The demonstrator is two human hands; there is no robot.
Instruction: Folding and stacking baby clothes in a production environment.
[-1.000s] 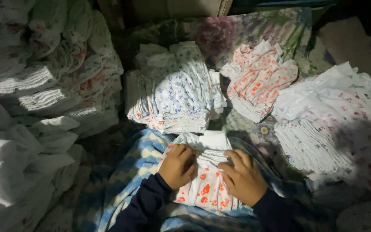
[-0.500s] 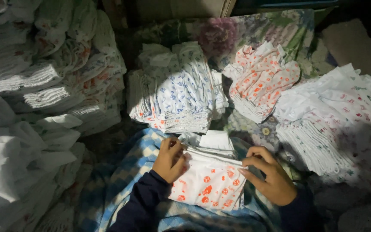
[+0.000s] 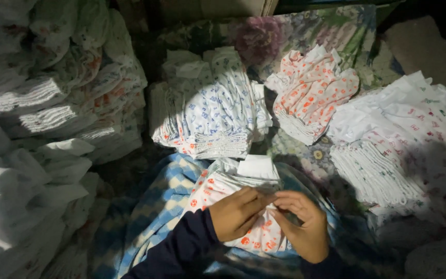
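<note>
A small white garment with red-orange prints lies on a blue-and-white checked cloth right in front of me. My left hand rests on its middle, fingers stretched to the right. My right hand meets it there, and the fingertips of both hands pinch the fabric near the garment's upper right edge. A folded white piece sits at the garment's top.
A stack of blue-printed white garments lies just beyond. A red-printed stack is at the upper right. A large white printed pile fills the right. Tall piles of folded white cloth line the left.
My hands were apart at the garment's two sides half a second ago. They have come together over its middle, the right hand moving left, and now pinch the fabric.
</note>
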